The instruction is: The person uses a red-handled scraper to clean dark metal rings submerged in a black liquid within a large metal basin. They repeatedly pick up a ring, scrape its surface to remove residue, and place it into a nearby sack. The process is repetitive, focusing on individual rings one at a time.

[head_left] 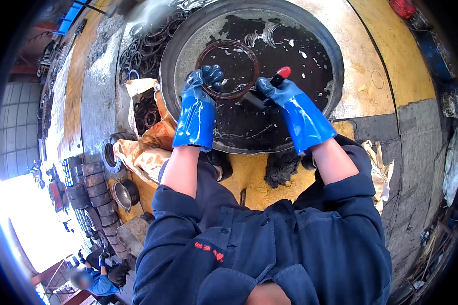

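A large round metal basin (pixel 337 66) holds dark liquid, with pale flecks floating on it. Over the basin, my gloved left hand (pixel 202 84) is closed on the near left side of a thin brown ring (pixel 256 65). My gloved right hand (pixel 285 96) grips the red and black handle of what looks like a knife (pixel 284 72). Its dark blade reaches left toward the ring's near right edge; whether they touch I cannot tell. Both gloves are blue, wet and dark at the fingers. Several curved pale strips (pixel 270 33) lie in the basin's far part.
Many dark rings (pixel 146 53) are heaped left of the basin. An open sack (pixel 147 142) with rings inside stands nearby. Stacked black cylinders (pixel 99 185) and a metal pot (pixel 122 195) are further left. A black clump (pixel 281 169) lies before the basin. Another person (pixel 103 284) is at lower left.
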Motion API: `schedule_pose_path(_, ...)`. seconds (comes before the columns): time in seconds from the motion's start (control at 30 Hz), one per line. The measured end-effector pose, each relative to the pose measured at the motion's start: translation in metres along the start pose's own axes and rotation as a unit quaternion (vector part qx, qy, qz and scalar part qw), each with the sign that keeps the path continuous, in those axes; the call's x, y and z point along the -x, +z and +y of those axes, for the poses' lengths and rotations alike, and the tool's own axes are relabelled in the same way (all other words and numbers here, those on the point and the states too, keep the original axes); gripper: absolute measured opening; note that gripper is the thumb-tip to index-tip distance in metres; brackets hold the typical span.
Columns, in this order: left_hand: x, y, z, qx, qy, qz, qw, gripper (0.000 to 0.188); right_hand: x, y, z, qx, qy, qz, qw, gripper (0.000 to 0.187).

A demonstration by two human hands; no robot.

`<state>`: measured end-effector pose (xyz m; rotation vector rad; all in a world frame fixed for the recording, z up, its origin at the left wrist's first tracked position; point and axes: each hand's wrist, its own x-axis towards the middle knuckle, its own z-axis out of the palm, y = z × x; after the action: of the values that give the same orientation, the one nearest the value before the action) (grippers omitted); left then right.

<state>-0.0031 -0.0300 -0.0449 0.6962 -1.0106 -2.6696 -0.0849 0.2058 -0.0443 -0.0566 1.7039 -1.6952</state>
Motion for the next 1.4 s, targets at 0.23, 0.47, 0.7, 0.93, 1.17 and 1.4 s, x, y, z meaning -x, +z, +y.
schedule_pose_path(0.23, 0.003, 0.019, 0.011, -0.557, 0.159, 0.044, 0.814, 0.050, 0.007, -0.005, -0.031, 0.236, -0.038, 0.008, 0.971, 0.043)
schedule_pose_path(0.47, 0.009, 0.039, 0.001, -0.693, 0.469, -0.209, 0.506, 0.056, 0.010, 0.003, -0.032, 0.656, -0.217, 0.023, 0.723, 0.024)
schedule_pose_path(0.7, 0.016, 0.033, -0.005, -0.654, 0.220, -0.134, 0.711, 0.027, 0.002, -0.011, -0.007, 0.493, -0.199, 0.120, 0.838, 0.033)
schedule_pose_path(0.93, 0.022, 0.015, 0.007, -0.439, 0.135, 0.032, 0.888, 0.024, 0.013, -0.005, -0.029, 0.267, -0.215, 0.019, 0.939, 0.032)
schedule_pose_path(1.17, 0.065, 0.069, 0.029, -0.506, 0.115, 0.077, 0.851, 0.027, 0.005, 0.019, -0.015, 0.444, -0.318, 0.108, 0.831, 0.025)
schedule_pose_path(1.4, 0.015, 0.015, 0.010, -0.430, 0.155, 0.051, 0.888, 0.022, 0.008, 0.022, -0.011, 0.359, -0.121, 0.093, 0.921, 0.027)
